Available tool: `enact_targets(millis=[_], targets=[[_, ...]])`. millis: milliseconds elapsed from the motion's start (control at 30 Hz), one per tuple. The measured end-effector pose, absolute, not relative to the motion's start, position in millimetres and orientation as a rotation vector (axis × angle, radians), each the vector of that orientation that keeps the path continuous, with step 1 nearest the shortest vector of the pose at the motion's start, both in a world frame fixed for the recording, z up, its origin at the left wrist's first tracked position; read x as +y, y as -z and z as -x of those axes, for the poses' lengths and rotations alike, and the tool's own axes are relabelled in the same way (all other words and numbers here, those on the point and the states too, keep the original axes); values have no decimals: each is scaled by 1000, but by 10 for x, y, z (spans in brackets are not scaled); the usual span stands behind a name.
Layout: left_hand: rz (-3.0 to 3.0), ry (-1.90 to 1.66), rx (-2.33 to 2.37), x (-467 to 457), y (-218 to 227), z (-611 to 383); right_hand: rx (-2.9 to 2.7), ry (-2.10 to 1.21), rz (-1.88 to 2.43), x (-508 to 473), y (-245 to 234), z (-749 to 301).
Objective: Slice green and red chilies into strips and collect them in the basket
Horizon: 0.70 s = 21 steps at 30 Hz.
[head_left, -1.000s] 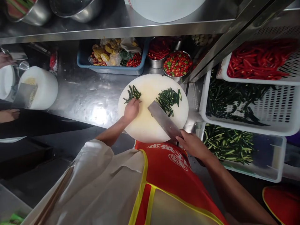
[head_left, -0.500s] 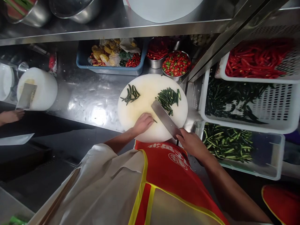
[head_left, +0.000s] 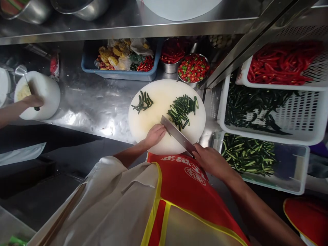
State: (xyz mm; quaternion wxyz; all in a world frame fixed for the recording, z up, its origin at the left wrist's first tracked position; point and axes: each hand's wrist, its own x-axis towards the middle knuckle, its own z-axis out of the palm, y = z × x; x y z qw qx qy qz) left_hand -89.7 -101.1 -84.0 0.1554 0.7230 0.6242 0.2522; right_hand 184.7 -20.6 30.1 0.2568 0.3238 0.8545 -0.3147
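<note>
My right hand (head_left: 207, 156) is closed round the handle of a cleaver (head_left: 178, 135), its blade slanting up and left over a round white cutting board (head_left: 153, 147). My left hand (head_left: 155, 134) rests on the board with its fingers curled and pressed together, right beside the blade. A thin dark green piece of chili pepper pokes out from under those fingertips; the rest is hidden. Right of the blade lies a pile of sliced green chilies (head_left: 182, 109). Several whole green chilies (head_left: 143, 102) lie at the board's upper left.
Behind the board stand a blue tub (head_left: 123, 76) and a metal bowl of chopped red chilies (head_left: 193, 68). At right are baskets of red peppers (head_left: 279, 65) and green chilies, plus a bin of cut green chilies (head_left: 248, 153). A co-worker's hand (head_left: 33, 101) holds a knife at left.
My cleaver has shifted slightly left, its blade now turned more edge-on and against my left fingers. Its sliced pile reaches a little further left. The co-worker's hand has moved right over their block.
</note>
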Motion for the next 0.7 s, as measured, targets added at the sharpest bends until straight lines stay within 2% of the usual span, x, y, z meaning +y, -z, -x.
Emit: enact_targets(millis=[167, 367, 533, 700], targets=[[-2056, -717, 1803, -1004, 856, 880, 2306, 863, -873, -196, -220, -1757], [-2081, -666, 1729, -977, 772, 948, 2378, 956, -1076, -171, -22, -1441], [-2012, -595, 2080, -492, 580, 1456, 2335, 957, -1145, -173, -104, -1698], [-2035, -148, 2140, 147, 447, 1937, 2348, 1012, -875, -245, -164, -1964]])
